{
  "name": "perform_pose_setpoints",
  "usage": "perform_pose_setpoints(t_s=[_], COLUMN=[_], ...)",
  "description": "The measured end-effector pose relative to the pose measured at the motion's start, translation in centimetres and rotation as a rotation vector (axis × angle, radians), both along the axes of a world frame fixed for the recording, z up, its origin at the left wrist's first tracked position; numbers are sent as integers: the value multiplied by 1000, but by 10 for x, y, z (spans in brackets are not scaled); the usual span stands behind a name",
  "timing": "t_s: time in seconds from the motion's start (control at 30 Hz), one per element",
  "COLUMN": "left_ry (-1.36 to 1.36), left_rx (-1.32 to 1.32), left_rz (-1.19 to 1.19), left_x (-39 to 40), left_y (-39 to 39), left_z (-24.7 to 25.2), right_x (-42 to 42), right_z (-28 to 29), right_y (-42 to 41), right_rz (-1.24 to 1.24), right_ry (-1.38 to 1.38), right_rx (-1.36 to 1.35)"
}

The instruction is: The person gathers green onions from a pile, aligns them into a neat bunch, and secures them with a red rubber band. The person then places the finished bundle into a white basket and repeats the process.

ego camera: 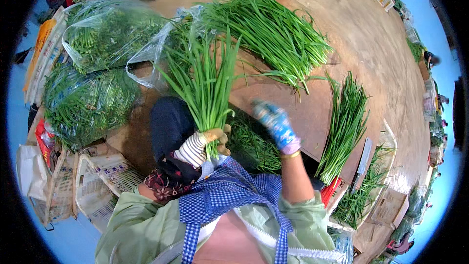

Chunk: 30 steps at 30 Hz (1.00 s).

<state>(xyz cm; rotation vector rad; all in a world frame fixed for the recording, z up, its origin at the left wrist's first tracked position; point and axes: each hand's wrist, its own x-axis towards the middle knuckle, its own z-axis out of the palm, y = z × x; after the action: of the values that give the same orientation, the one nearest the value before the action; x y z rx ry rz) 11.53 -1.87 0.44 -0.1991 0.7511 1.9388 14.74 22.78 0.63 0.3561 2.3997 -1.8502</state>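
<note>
My left hand (205, 143), in a striped work glove with a tan palm, is closed around the stems of a bunch of long green leaves (207, 88), which look like garlic chives and fan out away from me. To its right, my right hand (273, 123) in a blue patterned glove is raised over the board's near edge, blurred and holding nothing that I can see. Beyond both hands a large heap of the same greens (267, 36) lies on the brown board (289, 106). A smaller pile (344, 128) is at the board's right side.
A knife (362, 159) with a broad blade lies at the right, beside a white crate (388, 143) with loose greens. Filled plastic bags of greens (113, 36) stand at the left, above white plastic crates (110, 172). Cut leaves (256, 150) lie low between my knees. People are far off at right.
</note>
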Motion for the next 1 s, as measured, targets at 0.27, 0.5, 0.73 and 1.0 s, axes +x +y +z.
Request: perform_pose_setpoints(t_s=[0.27,0.5,0.73,1.0], left_ry=[560,484,1125,1261], left_rx=[-237,-58,-113,32], left_rz=[-471,-284,-412,-144], left_x=[42,6,-58,-86], left_y=[18,-26,19,147], left_z=[-14,26,87,110], right_x=[17,20,5,-15], right_z=[19,37,56,100], right_y=[-70,-77,-61,42], right_rz=[166,503,298,47], right_ry=[-219,-11,415,401], right_rx=[-1093,-449,123,3])
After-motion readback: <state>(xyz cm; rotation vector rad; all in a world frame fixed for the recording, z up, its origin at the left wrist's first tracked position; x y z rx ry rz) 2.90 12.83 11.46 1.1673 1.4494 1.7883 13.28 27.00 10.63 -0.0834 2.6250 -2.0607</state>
